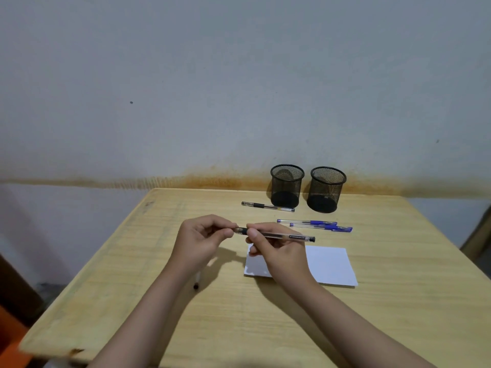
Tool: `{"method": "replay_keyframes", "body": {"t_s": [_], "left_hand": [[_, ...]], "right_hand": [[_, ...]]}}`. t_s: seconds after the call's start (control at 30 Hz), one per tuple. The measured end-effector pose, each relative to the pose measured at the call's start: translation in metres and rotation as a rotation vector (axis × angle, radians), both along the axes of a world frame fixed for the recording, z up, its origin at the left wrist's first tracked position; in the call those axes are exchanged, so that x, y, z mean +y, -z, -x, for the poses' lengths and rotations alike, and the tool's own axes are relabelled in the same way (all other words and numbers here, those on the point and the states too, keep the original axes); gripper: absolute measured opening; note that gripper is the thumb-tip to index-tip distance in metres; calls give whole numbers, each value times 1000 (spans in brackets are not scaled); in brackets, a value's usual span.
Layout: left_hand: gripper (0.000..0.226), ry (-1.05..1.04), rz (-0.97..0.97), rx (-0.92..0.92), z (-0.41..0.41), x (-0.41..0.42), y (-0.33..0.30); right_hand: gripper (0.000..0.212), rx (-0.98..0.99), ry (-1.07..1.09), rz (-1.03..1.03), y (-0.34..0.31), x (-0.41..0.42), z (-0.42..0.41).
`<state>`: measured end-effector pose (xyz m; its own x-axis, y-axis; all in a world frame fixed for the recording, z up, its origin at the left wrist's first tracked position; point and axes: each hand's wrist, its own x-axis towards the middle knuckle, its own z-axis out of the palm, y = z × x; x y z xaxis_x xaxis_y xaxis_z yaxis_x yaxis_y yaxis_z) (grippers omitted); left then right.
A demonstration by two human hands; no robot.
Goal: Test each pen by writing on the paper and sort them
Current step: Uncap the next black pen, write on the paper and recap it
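I hold a clear black-ink pen [281, 235] level above the table. My right hand [276, 251] grips its barrel, and my left hand [202, 239] pinches its left end, where the cap is. The white paper [329, 264] lies under my right hand, partly hidden by it. Two blue pens [316, 224] lie side by side beyond the paper. Another black pen [267, 206] rests in front of the left mesh cup [287, 185]. A second mesh cup [326, 189] stands to its right. Both cups look empty. Part of one more pen [197, 281] shows under my left forearm.
The wooden table [239, 314] stands against a grey wall with a rust-coloured stain line. Its left edge runs diagonally near my left arm. Something orange [10, 338] sits on the floor at the lower left.
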<state>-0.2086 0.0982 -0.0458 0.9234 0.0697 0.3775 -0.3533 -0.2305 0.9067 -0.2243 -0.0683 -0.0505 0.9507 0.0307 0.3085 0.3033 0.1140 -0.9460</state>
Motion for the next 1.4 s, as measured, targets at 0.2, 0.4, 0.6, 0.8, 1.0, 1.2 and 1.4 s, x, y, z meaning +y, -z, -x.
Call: {"method": "replay_keyframes", "body": {"t_s": [0.2, 0.4, 0.6, 0.8, 1.0, 1.2, 1.4], "left_hand": [[21, -212, 15, -7, -6, 35, 0], [13, -361, -103, 185, -10, 89, 32], [11, -429, -357, 256, -21, 89, 61], [17, -426, -424, 273, -25, 93, 66], [22, -387, -434, 269, -22, 94, 65], [24, -319, -312, 116, -6, 36, 43], [45, 68, -631, 113, 8, -19, 66]], "right_hand": [[22, -183, 167, 8, -2, -7, 6], [16, -99, 239, 26, 5, -27, 3], [18, -45, 169, 26, 16, -13, 8], [15, 46, 180, 35, 19, -19, 1], [8, 83, 232, 41, 19, -35, -18], [6, 207, 260, 134, 28, -40, -43], [10, 268, 209, 176, 42, -40, -50]]}}
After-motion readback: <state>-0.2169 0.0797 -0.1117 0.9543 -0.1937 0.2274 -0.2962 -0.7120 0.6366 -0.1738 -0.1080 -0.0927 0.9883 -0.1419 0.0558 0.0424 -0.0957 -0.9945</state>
